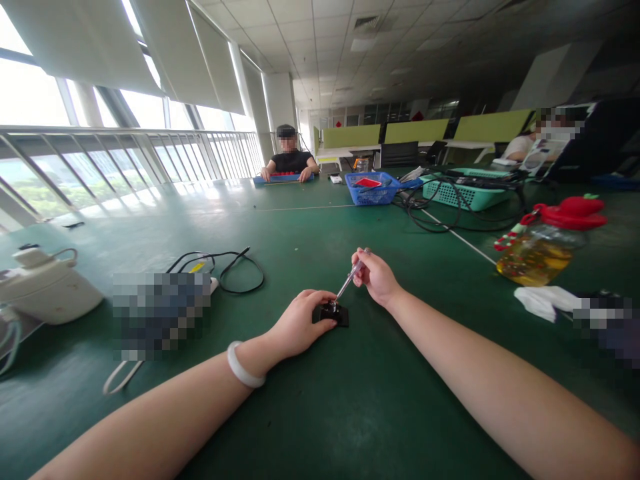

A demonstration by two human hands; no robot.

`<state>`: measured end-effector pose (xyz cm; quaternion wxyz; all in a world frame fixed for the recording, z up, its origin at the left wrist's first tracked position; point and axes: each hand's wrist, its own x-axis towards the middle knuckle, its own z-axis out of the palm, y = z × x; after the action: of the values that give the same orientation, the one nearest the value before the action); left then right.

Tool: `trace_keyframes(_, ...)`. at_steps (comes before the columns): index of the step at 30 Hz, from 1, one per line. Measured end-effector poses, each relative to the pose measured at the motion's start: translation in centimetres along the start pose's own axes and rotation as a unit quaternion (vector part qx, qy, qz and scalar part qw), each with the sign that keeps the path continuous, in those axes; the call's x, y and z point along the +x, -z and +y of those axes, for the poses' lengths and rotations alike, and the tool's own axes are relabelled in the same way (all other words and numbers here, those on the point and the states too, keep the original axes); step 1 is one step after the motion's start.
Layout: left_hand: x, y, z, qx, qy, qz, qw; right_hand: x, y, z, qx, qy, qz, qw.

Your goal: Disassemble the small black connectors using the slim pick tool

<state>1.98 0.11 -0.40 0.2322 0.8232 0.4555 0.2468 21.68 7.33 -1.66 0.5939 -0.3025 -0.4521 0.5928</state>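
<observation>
On the green table, a small black block-like object (342,316) lies with my left hand (296,325) closed around its left side, thumb in front and fingers behind. My right hand (379,279) pinches the upper end of a slim silver tool that looks like a precision screwdriver (349,283). The tool slants down to the left, and its tip meets the top of the black object. Part of the black object is covered by my left fingers, and I cannot make out what it is. A white bracelet (245,365) circles my left wrist.
To the left are a white jug-like container (45,287), a blurred-out item (160,313) and a black cable (243,288). On the right stand a red-lidded jar (537,257) and white tissue (545,300). Blue (375,193) and teal baskets (465,197) sit farther back; a person (290,160) works across the table.
</observation>
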Motion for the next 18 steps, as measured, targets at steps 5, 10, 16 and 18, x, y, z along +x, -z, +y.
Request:
trace_keyframes(5,0.04,0.06,0.18,-0.006,0.005,-0.003,1.0,-0.19,-0.32,0.06,-0.014,0.008,-0.005,1.0)
trace_keyframes(10,0.04,0.14,0.25,-0.006,0.005,-0.008,1.0,-0.15,-0.31,0.34,-0.05,0.033,-0.014,0.998)
trace_keyframes(16,-0.01,0.07,0.11,-0.006,0.002,-0.004,1.0,-0.45,-0.81,0.28,-0.058,0.034,-0.03,0.997)
trace_keyframes(18,-0.03,0.06,0.05,-0.005,0.002,-0.003,1.0,-0.53,-0.98,0.13,-0.048,0.029,-0.036,0.998)
